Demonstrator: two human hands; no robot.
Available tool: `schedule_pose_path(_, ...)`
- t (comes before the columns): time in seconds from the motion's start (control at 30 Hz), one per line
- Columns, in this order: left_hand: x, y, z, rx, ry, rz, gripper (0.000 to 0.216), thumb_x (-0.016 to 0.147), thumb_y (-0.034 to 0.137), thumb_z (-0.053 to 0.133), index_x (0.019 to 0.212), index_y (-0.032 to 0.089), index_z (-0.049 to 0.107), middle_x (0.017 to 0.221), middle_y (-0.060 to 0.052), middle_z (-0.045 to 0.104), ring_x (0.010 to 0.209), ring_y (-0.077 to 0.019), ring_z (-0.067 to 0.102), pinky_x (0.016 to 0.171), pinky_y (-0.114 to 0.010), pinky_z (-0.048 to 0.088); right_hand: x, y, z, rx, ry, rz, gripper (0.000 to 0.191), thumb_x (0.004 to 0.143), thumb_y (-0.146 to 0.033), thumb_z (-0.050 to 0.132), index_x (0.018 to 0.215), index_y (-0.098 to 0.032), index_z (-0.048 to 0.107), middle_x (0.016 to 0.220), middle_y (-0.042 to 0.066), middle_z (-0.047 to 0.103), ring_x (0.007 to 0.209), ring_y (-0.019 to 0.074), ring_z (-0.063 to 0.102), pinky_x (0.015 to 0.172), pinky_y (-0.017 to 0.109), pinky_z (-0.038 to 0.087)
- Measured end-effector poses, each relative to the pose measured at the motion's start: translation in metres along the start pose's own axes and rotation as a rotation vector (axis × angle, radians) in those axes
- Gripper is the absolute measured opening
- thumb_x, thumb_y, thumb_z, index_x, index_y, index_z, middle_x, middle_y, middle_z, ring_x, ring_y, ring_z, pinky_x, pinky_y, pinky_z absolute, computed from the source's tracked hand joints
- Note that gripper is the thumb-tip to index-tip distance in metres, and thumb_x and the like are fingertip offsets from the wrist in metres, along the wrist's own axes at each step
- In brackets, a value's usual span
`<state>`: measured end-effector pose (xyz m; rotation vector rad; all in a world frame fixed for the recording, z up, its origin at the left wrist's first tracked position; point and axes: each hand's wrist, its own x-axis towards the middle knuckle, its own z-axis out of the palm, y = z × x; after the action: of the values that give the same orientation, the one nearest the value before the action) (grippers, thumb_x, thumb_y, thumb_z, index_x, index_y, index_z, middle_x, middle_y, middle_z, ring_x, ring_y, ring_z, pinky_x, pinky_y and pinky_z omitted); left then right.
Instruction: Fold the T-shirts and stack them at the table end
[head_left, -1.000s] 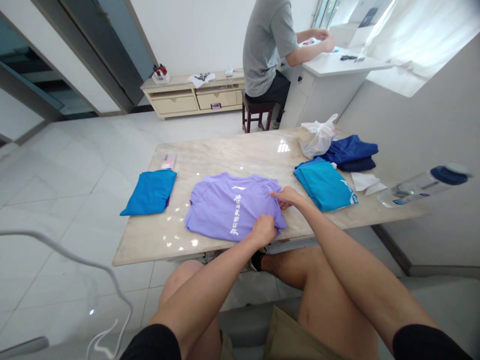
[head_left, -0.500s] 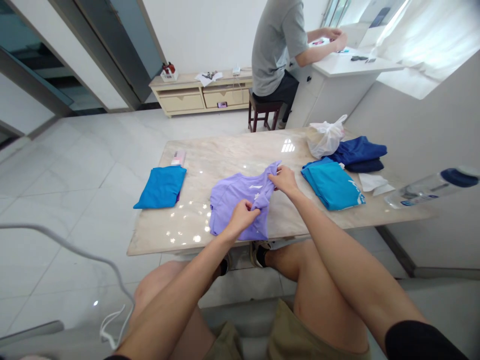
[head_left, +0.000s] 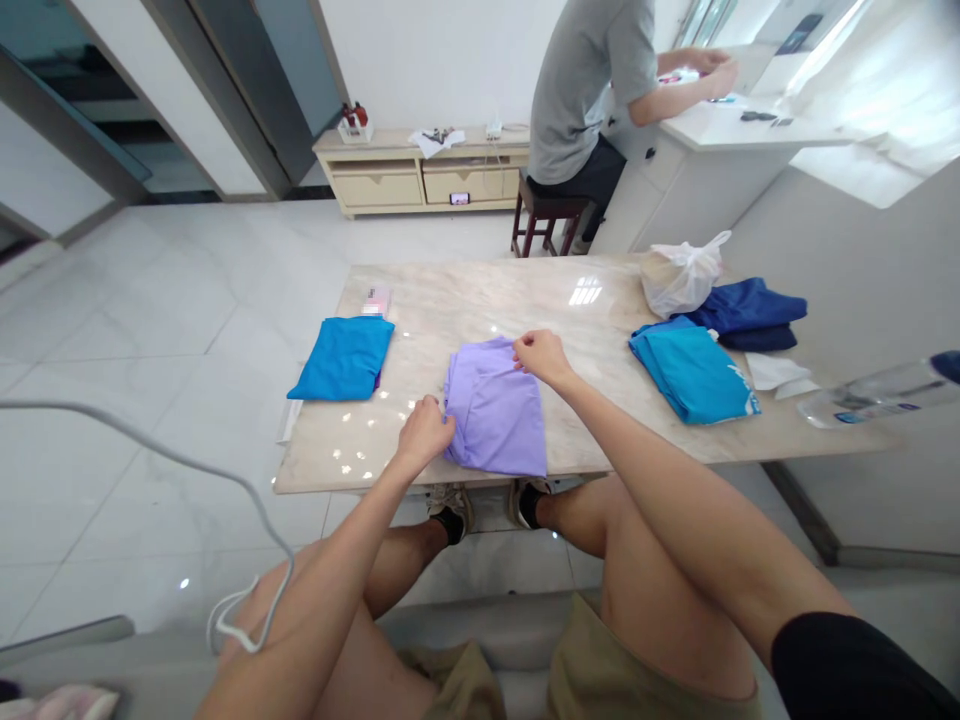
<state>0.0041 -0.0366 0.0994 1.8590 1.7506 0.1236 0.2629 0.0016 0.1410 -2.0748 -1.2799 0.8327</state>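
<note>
A purple shirt [head_left: 496, 415] lies folded in half on the marble table [head_left: 465, 300] in front of me. My left hand [head_left: 424, 432] is closed on its near left edge. My right hand [head_left: 541, 356] pinches the far top corner of the same shirt. To the left sits a folded blue shirt [head_left: 343, 357]. On the right lies a folded turquoise shirt [head_left: 694, 373], with dark blue clothes [head_left: 746, 311] behind it.
A white plastic bag [head_left: 681, 276] stands at the table's far right, with white paper [head_left: 776, 372] and a clear bottle [head_left: 877, 392] beside it. Another person [head_left: 592, 90] sits on a stool [head_left: 546, 217] at a white counter. A low cabinet [head_left: 424, 172] lines the back wall.
Both hands carried the shirt's right half over to the left, so the spread purple shirt now lies folded in half. The printed lettering is hidden. The view shifted left.
</note>
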Motion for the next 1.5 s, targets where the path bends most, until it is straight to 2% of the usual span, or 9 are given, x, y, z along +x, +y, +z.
schedule_pose_path(0.13,0.01,0.01,0.009,0.017,0.05,0.064,0.06,0.098,0.054,0.068,0.136,0.009,0.062,0.139,-0.031,0.07,0.132,-0.0419,0.07,0.104,-0.044,0.053,-0.003,0.031,-0.02,-0.142,-0.033,0.111,0.016,0.091,-0.013,0.068,0.078,-0.013,0.077,0.078,0.012,0.08,0.079,0.0222,0.08,0.075,0.024,0.06)
schedule_pose_path(0.2,0.02,0.014,0.012,-0.029,0.054,0.053,0.062,0.092,0.049,0.076,0.135,0.006,0.064,0.14,-0.033,0.07,0.134,-0.043,0.069,0.104,-0.043,0.053,-0.007,0.044,-0.024,-0.159,-0.09,0.172,0.02,0.09,-0.013,0.072,0.07,-0.012,0.073,0.07,0.013,0.076,0.07,0.0237,0.077,0.072,0.029,0.062)
schedule_pose_path(0.43,0.056,0.008,0.013,-0.499,-0.085,-0.203,0.022,0.082,0.032,0.083,0.093,0.014,0.076,0.111,-0.021,0.084,0.12,-0.0399,0.076,0.09,-0.037,0.058,-0.022,0.072,-0.01,-0.009,-0.314,0.354,0.018,0.089,-0.028,0.085,0.083,-0.014,0.075,0.08,0.009,0.078,0.077,0.0192,0.075,0.064,0.025,0.061)
schedule_pose_path(0.63,0.053,0.006,0.009,-0.706,-0.204,-0.245,0.03,0.077,0.04,0.09,0.085,0.015,0.076,0.099,-0.017,0.085,0.099,-0.0325,0.081,0.075,-0.035,0.062,-0.022,0.078,0.01,0.13,-0.341,0.433,0.024,0.094,-0.031,0.081,0.081,-0.016,0.069,0.073,0.003,0.071,0.066,0.0128,0.065,0.06,0.023,0.058)
schedule_pose_path(0.83,0.044,0.019,-0.002,-0.808,-0.252,-0.24,0.036,0.059,0.036,0.101,0.075,0.017,0.075,0.083,-0.013,0.084,0.085,-0.0318,0.08,0.069,-0.035,0.062,-0.026,0.07,0.012,0.211,-0.305,0.345,0.028,0.078,-0.032,0.094,0.077,-0.016,0.071,0.067,0.002,0.069,0.065,0.0161,0.064,0.06,0.026,0.057)
schedule_pose_path(0.97,0.041,0.036,-0.023,-0.853,-0.148,-0.182,0.035,0.064,0.04,0.098,0.08,0.016,0.078,0.088,-0.011,0.084,0.093,-0.0302,0.079,0.077,-0.034,0.061,-0.023,0.052,-0.003,0.311,-0.17,0.139,0.023,0.086,-0.038,0.084,0.084,-0.016,0.075,0.082,0.005,0.075,0.083,0.0191,0.069,0.071,0.026,0.055)
schedule_pose_path(1.2,0.016,0.06,-0.083,-1.024,0.305,0.31,0.05,0.072,0.05,0.092,0.107,0.016,0.082,0.109,-0.011,0.083,0.108,-0.0305,0.075,0.098,-0.041,0.059,-0.027,0.014,-0.049,0.425,0.457,-0.44,0.039,0.088,-0.057,0.076,0.094,-0.019,0.08,0.113,0.01,0.068,0.102,0.0235,0.066,0.084,0.036,0.06)
schedule_pose_path(1.37,0.001,0.058,-0.097,-0.874,0.618,0.4,0.037,0.076,0.042,0.091,0.104,0.02,0.082,0.129,-0.012,0.069,0.119,-0.028,0.069,0.104,-0.039,0.058,-0.057,-0.005,-0.075,0.405,0.529,-0.625,0.029,0.092,-0.052,0.077,0.099,-0.024,0.081,0.124,0.01,0.069,0.119,0.0258,0.066,0.099,0.041,0.059)
schedule_pose_path(1.5,-0.008,0.057,-0.104,-0.802,0.678,0.512,0.032,0.076,0.042,0.095,0.097,0.022,0.081,0.146,-0.011,0.061,0.142,-0.0322,0.058,0.122,-0.044,0.049,-0.071,-0.015,-0.084,0.511,0.497,-0.635,0.034,0.094,-0.058,0.077,0.097,-0.025,0.074,0.134,0.01,0.073,0.129,0.0274,0.065,0.112,0.042,0.054)
